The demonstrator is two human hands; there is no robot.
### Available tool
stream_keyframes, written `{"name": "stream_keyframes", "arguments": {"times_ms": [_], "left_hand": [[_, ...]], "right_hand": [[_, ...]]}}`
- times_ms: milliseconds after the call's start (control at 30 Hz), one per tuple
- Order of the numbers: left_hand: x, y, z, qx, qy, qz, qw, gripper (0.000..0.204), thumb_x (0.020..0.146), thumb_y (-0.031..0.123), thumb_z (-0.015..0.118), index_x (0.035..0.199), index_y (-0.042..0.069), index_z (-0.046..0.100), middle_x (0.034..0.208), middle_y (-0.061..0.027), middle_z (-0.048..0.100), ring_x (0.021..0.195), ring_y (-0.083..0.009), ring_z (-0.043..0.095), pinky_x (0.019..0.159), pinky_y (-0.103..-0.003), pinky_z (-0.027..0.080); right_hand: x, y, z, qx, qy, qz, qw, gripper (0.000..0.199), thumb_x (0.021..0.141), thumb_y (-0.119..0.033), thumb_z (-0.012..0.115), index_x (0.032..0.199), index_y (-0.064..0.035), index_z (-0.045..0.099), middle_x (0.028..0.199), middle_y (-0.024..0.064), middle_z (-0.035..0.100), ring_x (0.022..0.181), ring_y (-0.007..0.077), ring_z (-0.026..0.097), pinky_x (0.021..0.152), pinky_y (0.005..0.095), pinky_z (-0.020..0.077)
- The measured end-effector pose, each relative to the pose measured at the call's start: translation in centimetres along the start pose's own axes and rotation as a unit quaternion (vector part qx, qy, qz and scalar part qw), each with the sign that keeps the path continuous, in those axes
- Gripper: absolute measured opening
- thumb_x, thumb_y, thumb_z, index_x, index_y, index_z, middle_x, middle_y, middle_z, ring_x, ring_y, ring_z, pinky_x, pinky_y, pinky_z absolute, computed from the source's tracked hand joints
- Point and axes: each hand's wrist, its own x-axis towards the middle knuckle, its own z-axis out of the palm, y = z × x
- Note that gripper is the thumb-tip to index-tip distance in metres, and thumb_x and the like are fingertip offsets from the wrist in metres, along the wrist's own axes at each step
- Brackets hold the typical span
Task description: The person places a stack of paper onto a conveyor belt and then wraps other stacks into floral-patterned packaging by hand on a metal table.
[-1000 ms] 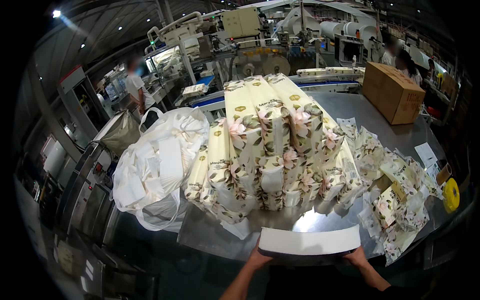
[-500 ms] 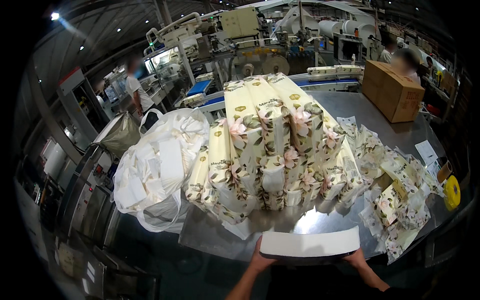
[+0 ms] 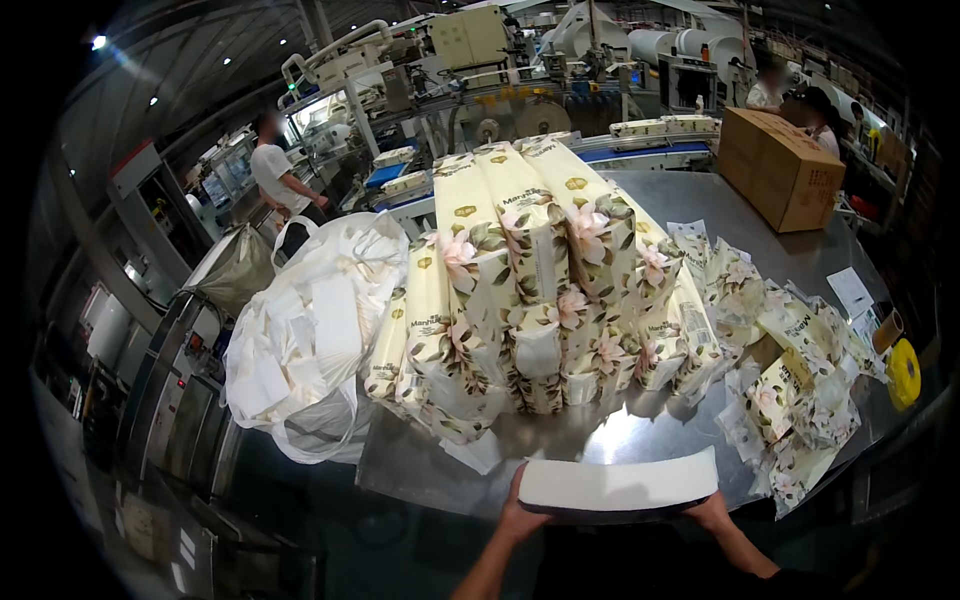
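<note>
A long white stack of tissue paper (image 3: pixel 618 484) spans the space between my hands at the near edge of the metal table. My left hand (image 3: pixel 519 508) grips its left end, and my right hand (image 3: pixel 711 511) grips its right end; some fingers are hidden behind or under it. Beyond it rises a pile of cream, flower-printed tissue packs (image 3: pixel 540 260), stacked in layers. One pack in the middle of the pile shows white tissue at its end.
Left of the pile stands a large white bag (image 3: pixel 320 330) full of white tissue. Crumpled printed wrappers (image 3: pixel 790 400) lie on the right of the table (image 3: pixel 680 200), near a yellow tape roll (image 3: pixel 903 373). A cardboard box (image 3: pixel 780 170) sits farther back. Machines and several people are behind.
My hands hold the tissue stack in nearly the same place. The view has shifted slightly. In the background, the person at the left has turned and moved an arm, and people behind the box have shifted.
</note>
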Motion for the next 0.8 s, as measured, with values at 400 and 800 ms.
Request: {"name": "stream_keyframes", "arguments": {"times_ms": [400, 800], "left_hand": [[-0.3, 2.4, 0.7, 0.044, 0.01, 0.04, 0.998, 0.119, 0.059, 0.013, 0.095, 0.154, 0.006, 0.024, 0.14, -0.0136, 0.053, 0.13, -0.0267, 0.051, 0.112, -0.04, 0.04], [-0.8, 1.4, 0.1, 0.064, 0.022, 0.027, 0.997, 0.119, 0.06, 0.005, 0.092, 0.156, 0.007, 0.022, 0.141, -0.0139, 0.051, 0.131, -0.027, 0.05, 0.11, -0.038, 0.043]], "right_hand": [[-0.5, -0.4, -0.5, 0.078, 0.004, 0.014, 0.997, 0.071, 0.061, 0.003, 0.085, 0.127, 0.0018, 0.058, 0.121, 0.0098, 0.066, 0.113, 0.0225, 0.062, 0.099, 0.0373, 0.0494], [-0.4, -0.4, 0.5, 0.058, -0.011, 0.021, 0.998, 0.078, 0.057, 0.001, 0.09, 0.128, 0.0014, 0.057, 0.123, 0.0108, 0.066, 0.116, 0.0228, 0.061, 0.1, 0.0385, 0.0497]]}}
